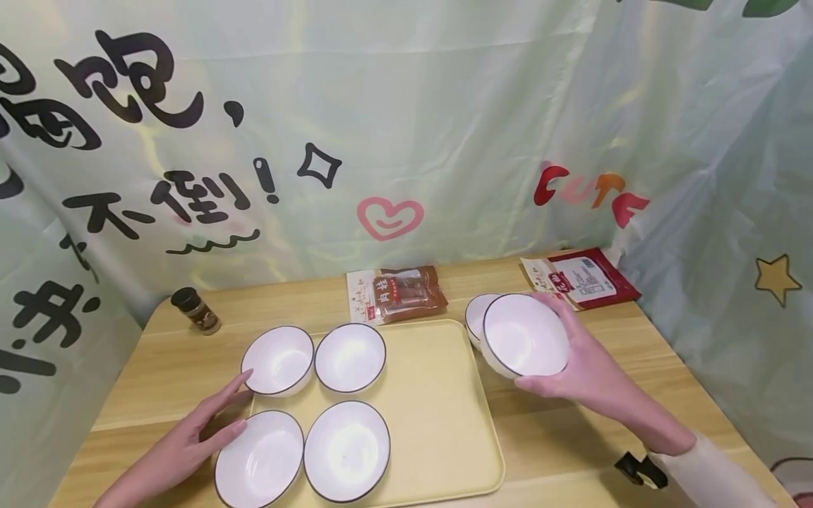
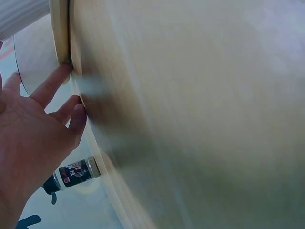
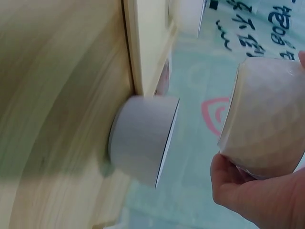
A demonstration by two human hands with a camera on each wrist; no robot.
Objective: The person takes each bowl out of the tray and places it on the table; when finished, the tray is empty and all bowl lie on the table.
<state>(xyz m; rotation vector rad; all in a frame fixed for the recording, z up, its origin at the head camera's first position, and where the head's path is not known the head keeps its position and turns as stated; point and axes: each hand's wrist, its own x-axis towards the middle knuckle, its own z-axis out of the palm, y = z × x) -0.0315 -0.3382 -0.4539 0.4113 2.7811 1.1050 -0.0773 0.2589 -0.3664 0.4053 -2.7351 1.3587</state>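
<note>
My right hand (image 1: 571, 367) grips a white bowl (image 1: 526, 334) with a dark rim, holding it above the table at the tray's right side. In the right wrist view the thumb presses the side of this raised bowl (image 3: 267, 114). Behind and partly hidden by it, another white bowl (image 1: 478, 314) stands on the wood, just right of the tray. My left hand (image 1: 184, 441) has its fingers extended, fingertips at the near-left bowl (image 1: 260, 458) and the far-left bowl (image 1: 278, 360). Two more bowls, one far (image 1: 351, 358) and one near (image 1: 347, 451), sit beside these.
A pale yellow tray (image 1: 438, 423) lies under the bowls on the wooden table (image 1: 540, 451). Along the back are a small dark-capped spice jar (image 1: 197, 310), a brown packet (image 1: 406, 293) and a red packet (image 1: 581, 279). A printed curtain (image 1: 470, 141) hangs behind.
</note>
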